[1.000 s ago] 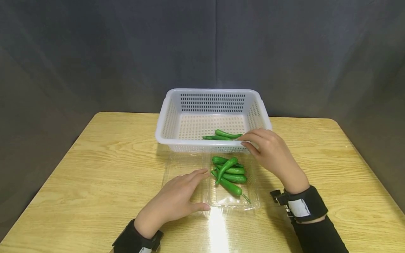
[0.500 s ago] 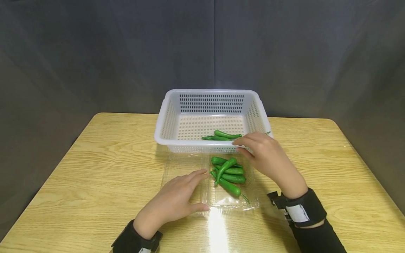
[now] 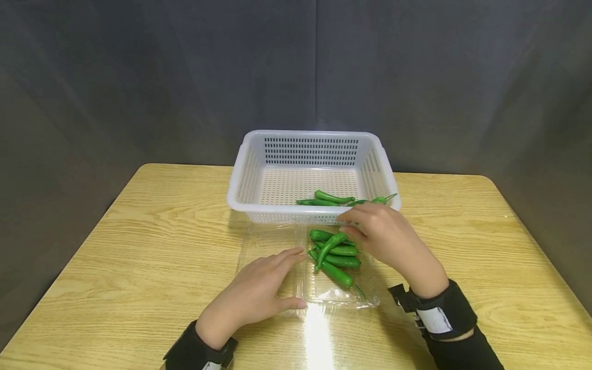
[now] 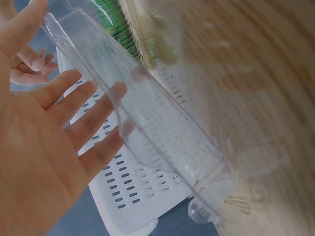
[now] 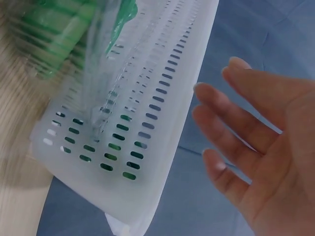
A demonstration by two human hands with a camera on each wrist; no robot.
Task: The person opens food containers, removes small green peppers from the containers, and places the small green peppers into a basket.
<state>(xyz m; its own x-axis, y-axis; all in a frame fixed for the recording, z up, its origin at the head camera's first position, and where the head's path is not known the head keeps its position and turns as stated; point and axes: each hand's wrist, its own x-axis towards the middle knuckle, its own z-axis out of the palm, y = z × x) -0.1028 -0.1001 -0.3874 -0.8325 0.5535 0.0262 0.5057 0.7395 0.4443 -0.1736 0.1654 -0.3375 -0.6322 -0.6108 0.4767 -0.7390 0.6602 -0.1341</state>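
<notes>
Backdrop: dark grey cloth is hanging behind a wooden table (image 3: pixel 139 241).
Left hand (image 3: pixel 252 295): lying flat with fingers straight, pressing on the open lid of a clear plastic tray (image 3: pixel 324 295).
Right hand (image 3: pixel 393 241): hovering with relaxed, spread fingers, gripping nothing.
Peppers in tray (image 3: pixel 335 252): lying piled just under the right fingertips, beside the left fingertips.
White basket (image 3: pixel 250 177): standing just beyond both hands, holding three peppers (image 3: pixel 330 198) near its front wall.

Light wooden table (image 3: pixel 139 246), rounded corners – dark grey cloth backdrop (image 3: pixel 162 77) behind, creased
</notes>
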